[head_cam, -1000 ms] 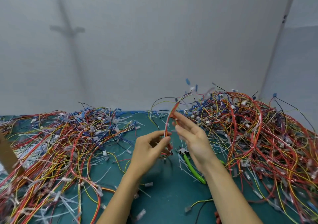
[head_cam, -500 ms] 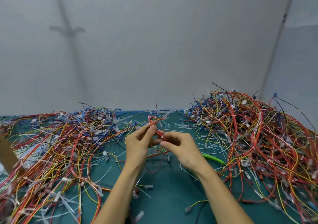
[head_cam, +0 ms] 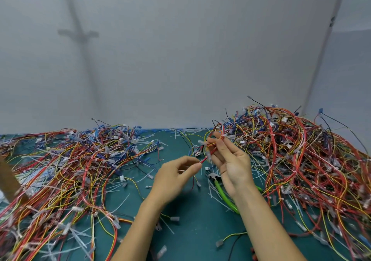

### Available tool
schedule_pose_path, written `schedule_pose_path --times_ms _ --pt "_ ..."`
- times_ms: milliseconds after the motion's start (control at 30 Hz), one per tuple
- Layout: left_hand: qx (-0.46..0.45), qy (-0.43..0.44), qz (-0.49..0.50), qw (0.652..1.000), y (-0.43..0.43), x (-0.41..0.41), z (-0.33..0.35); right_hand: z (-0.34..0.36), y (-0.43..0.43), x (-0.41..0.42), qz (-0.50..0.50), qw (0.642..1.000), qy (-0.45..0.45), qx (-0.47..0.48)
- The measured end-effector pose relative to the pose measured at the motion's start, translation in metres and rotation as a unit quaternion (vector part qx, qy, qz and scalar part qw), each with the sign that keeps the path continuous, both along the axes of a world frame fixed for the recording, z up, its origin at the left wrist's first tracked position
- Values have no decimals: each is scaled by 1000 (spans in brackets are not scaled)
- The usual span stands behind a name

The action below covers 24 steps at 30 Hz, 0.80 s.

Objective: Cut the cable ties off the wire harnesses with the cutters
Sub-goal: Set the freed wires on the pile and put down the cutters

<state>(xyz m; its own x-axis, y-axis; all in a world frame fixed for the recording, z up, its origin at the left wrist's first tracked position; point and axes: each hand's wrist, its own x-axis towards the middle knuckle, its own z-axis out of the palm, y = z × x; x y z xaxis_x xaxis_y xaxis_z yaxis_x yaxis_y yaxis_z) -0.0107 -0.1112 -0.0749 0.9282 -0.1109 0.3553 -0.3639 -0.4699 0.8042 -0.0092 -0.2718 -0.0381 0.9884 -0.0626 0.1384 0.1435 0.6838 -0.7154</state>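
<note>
Left hand point(head_cam: 176, 178) and right hand point(head_cam: 230, 161), fingers pinching one red wire harness point(head_cam: 208, 154); green-handled cutters point(head_cam: 223, 194) lie on the bench point(head_cam: 190, 230).

Teal-matted counter point(head_cam: 190, 230) runs back to a white panel wall point(head_cam: 180, 60). Heap of tangled multicoloured wire harnesses point(head_cam: 70, 170) on its left half; taller heap point(head_cam: 301, 160) on its right. Between them, left hand point(head_cam: 174, 178) and right hand point(head_cam: 230, 162), a thin red-and-yellow harness point(head_cam: 212, 151) spanning both. Green-handled cutters point(head_cam: 220, 190) on the counter beneath the right wrist.
</note>
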Motion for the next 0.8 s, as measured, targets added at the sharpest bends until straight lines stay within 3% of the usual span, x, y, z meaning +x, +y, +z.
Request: schedule_pose_path --times_ms 67,167,367,533,600,700,800 --pt "129 -17 23 991 -1 0 -3 1 0 0 19 999 -4 37" --pt "153 -12 12 988 1 0 -3 3 -2 -1 43 996 -15 77" --pt "-52 92 -72 992 18 0 -5 8 -14 -1 60 990 -1 131" --pt "-235 102 -18 967 23 0 -2 7 -21 0 52 981 35 182" --pt "-363 99 -20 927 25 2 4 5 -21 1 54 977 45 199" --pt "-549 131 -95 820 33 1 13 4 -20 2 57 974 49 212" --pt "-636 167 -190 729 42 -3 16 3 -20 2 61 970 56 227"
